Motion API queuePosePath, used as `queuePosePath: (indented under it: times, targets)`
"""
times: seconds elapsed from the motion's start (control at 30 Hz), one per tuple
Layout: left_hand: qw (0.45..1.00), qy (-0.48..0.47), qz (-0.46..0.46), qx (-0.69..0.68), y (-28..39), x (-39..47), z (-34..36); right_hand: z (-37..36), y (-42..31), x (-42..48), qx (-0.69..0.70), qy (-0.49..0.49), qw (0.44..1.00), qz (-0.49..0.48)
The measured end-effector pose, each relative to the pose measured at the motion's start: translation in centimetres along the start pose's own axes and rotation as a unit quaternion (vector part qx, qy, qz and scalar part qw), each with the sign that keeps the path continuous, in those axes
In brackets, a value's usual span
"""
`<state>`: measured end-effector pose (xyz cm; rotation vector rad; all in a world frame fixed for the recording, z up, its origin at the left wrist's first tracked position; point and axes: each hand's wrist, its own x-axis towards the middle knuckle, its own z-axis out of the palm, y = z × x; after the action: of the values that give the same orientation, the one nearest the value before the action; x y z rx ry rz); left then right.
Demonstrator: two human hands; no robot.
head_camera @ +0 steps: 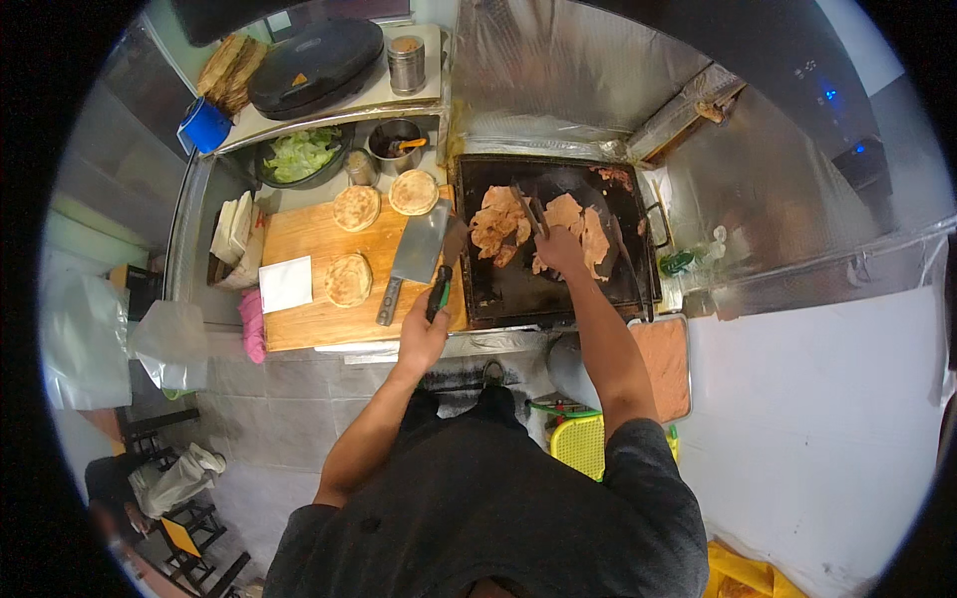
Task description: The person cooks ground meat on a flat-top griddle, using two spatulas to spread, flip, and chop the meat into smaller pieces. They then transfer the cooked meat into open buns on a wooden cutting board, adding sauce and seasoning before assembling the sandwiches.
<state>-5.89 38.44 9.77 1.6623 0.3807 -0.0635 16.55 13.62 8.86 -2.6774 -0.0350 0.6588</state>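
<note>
My left hand (424, 335) grips the black and green handle of a scraper (441, 288), its blade pointing away from me by the griddle's left rim. Over the flat griddle (516, 299), my right hand (559, 250) holds metal tongs (528, 209). Their tips reach in among thin slices of cooked meat, one pile (495, 224) on the left and more pieces (594, 239) on the right. A cleaver (422, 243) lies on the wooden cutting board (299, 329) beside the scraper. Three round flatbreads (348, 280) rest on that board too.
A bowl of lettuce (303, 155), a glass jar (362, 167) and a metal pot (395, 149) stand behind the board. White paper (286, 284) lies at its left. A tray of raw minced meat (664, 366) sits right of the griddle. Another person (112, 478) is at lower left.
</note>
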Motion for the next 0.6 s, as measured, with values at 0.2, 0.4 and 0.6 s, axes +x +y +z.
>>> queuePosePath:
  times: [0.2, 0.4, 0.6]
  targets:
    - [0.996, 0.075, 0.037, 0.018, -2.3, 0.2, 2.2, -0.3, 1.2, -1.3, -0.083, 0.084, 0.978, -0.173]
    - [0.996, 0.080, 0.016, -0.021, -0.4, 0.4, 3.2, 2.7, 3.4, -7.8, -0.137, 0.038, 0.953, -0.266]
    - [0.993, 0.088, 0.020, 0.070, -1.1, 1.6, 4.5, 1.6, 3.6, -6.9, -0.027, 0.027, 0.985, -0.169]
